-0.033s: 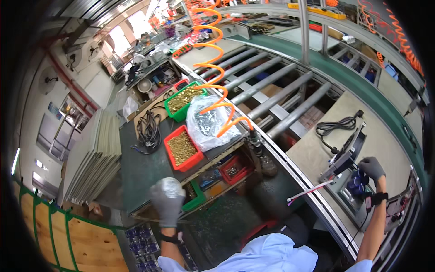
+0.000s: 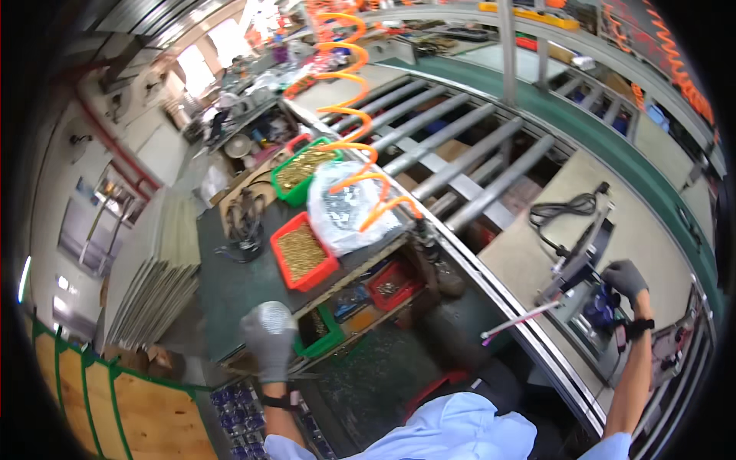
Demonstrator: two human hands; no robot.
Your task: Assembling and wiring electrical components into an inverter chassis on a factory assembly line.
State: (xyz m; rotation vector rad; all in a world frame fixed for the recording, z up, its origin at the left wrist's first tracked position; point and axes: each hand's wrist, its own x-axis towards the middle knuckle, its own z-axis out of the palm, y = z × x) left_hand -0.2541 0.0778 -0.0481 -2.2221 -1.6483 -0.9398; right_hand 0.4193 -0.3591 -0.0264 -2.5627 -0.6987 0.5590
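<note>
My left hand (image 2: 268,341), in a grey glove, is over the near edge of the dark green workbench (image 2: 230,303), beside a green bin (image 2: 328,336) on the shelf below. Its fingers are blurred and turned away, so I cannot tell whether it holds anything. At the right, my gloved right hand (image 2: 625,280) has its fingers curled at the top of a dark blue rounded part (image 2: 599,308). That part sits against a black, curved-frame assembly (image 2: 576,264) on the pale board. A black power cord (image 2: 563,208) lies coiled beside the assembly, and a pink-and-white wire (image 2: 521,320) sticks out toward me.
A red bin (image 2: 331,270) and a green bin (image 2: 285,190) of brass-coloured small parts flank a clear plastic bag (image 2: 349,211). An orange coiled hose (image 2: 360,146) hangs over the bench. Rollers (image 2: 460,161) run beyond; stacked panels (image 2: 149,287) stand left. Blue parts (image 2: 236,414) fill trays below.
My left hand has shifted slightly left and down, though the whole view has also shifted a little. My right hand stays at the dark blue part.
</note>
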